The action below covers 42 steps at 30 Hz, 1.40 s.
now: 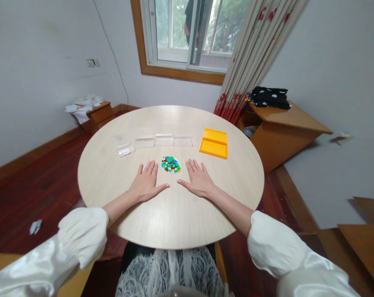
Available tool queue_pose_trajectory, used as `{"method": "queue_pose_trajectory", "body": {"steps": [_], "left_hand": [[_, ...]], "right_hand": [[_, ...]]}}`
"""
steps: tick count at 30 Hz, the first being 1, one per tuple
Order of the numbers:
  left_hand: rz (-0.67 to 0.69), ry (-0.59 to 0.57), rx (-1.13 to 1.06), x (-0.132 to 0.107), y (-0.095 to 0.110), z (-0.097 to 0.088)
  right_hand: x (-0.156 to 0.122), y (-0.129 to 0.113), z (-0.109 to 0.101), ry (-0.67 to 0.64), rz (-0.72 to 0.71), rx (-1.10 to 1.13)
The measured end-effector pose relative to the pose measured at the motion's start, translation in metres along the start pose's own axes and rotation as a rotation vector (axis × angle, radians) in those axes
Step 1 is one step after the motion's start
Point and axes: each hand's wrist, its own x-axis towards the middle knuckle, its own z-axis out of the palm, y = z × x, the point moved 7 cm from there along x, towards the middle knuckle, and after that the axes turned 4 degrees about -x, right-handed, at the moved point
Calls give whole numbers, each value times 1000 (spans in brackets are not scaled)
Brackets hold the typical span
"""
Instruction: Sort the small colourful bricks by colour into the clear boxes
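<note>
Sleeves (83, 235): white, nearest.
Left hand (144, 184): flat on table (171, 220), fingers slightly apart, thumb wide.
Right hand (200, 181): likewise.
Pieces (171, 164): multicoloured pile between hands.
Clear boxes (144, 143): far, left to centre.
Yellow case (214, 148): far right.

Both hands (144, 184) (200, 182) flat, thumbs (161, 188) turned inward, forearms (121, 205) angled forward

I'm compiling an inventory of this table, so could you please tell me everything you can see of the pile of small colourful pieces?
The pile is a low, loose heap of many small pieces, plastic by their look, in blue, green, white, dark brown and a little yellow. It lies on the pale table, between the left hand and the right hand, touched by neither. Single pieces are too small to make out clearly.
</note>
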Motion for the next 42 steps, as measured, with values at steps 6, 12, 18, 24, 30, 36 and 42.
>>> {"method": "queue_pose_trajectory", "body": {"steps": [6,12,18,24,30,36,42], "left_hand": [[-85,201,-487,16,-19,-10],[-338,666,-1017,24,-70,-18],[-411,880,-657,29,-96,-42],[-450,694,-186,46,-99,-50],[-485,509,-69,50,-104,-43],[-471,455,-72,52,-110,-40],[-428,451,-75,53,-112,-39]], "right_hand": [[27,15,-10,224,-21,532],[58,52,-7,564,195,1089],[90,45,-18,654,120,759],[121,22,-25,569,54,183],[131,13,-13,386,-29,56],[130,11,-13,359,-34,45],[128,10,-13,377,-52,71]]}}
